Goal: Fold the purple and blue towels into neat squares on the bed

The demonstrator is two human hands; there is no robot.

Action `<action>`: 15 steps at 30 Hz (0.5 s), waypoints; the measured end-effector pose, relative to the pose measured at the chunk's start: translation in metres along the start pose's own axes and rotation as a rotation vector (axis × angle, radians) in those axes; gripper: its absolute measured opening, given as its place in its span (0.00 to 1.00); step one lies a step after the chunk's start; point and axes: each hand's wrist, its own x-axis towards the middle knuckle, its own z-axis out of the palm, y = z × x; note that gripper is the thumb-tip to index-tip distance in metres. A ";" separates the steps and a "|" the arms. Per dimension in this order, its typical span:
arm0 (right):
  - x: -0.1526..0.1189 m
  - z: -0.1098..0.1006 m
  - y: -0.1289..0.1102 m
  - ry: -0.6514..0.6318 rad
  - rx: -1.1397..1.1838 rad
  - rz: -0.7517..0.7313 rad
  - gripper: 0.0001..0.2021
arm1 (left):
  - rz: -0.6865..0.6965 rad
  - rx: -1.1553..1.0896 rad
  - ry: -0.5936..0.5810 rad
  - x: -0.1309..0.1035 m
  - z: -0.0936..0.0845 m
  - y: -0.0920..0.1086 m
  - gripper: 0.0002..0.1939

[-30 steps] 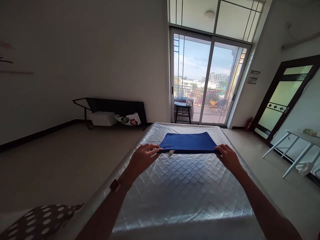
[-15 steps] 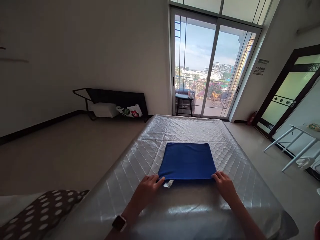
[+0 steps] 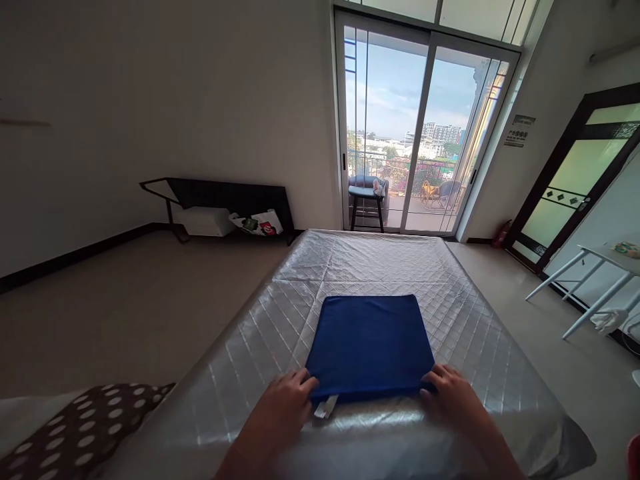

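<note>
A flat, squarish blue cushion cover (image 3: pixel 373 347) lies on the silver quilted sheet (image 3: pixel 280 320) in front of me. A white label (image 3: pixel 326 407) sticks out from its near edge, close to the left corner. At that near left corner my left hand (image 3: pixel 287 403) is closed, with fingertips and thumb pinching the fabric. My right hand (image 3: pixel 453 397) grips the near right corner in the same way, its fingers curled over the edge. The near edge runs fairly straight between both hands. Fingers hide the two near corners.
A brown polka-dot fabric (image 3: pixel 85 430) lies at the lower left. Along the far wall stands a black frame (image 3: pixel 225 193) with a white box (image 3: pixel 205 221) and a printed bag (image 3: pixel 257 223). Beyond the bed is a sliding glass door (image 3: pixel 425 133); a pale table (image 3: pixel 595 267) is at right.
Both hands have come nearer to me, drawing the near edge of the blue cushion cover with them. The cover now looks longer from front to back. My view has shifted slightly.
</note>
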 end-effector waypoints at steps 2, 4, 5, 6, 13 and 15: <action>0.012 0.000 -0.008 0.089 0.043 0.035 0.15 | 0.056 -0.087 0.114 0.022 0.000 0.026 0.16; 0.029 0.007 -0.019 0.193 0.052 0.099 0.20 | 0.121 -0.144 0.263 0.050 0.011 0.063 0.17; 0.037 0.013 -0.025 0.217 0.044 0.133 0.22 | 0.138 -0.131 0.312 0.063 0.020 0.081 0.17; 0.045 0.020 -0.030 0.214 0.032 0.167 0.24 | 0.153 -0.100 0.338 0.074 0.030 0.098 0.19; 0.054 0.054 -0.033 0.053 0.033 0.285 0.30 | 0.055 0.039 0.309 0.076 0.085 0.093 0.34; 0.051 0.054 -0.032 0.048 0.046 0.289 0.31 | -0.067 0.060 0.331 0.061 0.091 0.065 0.39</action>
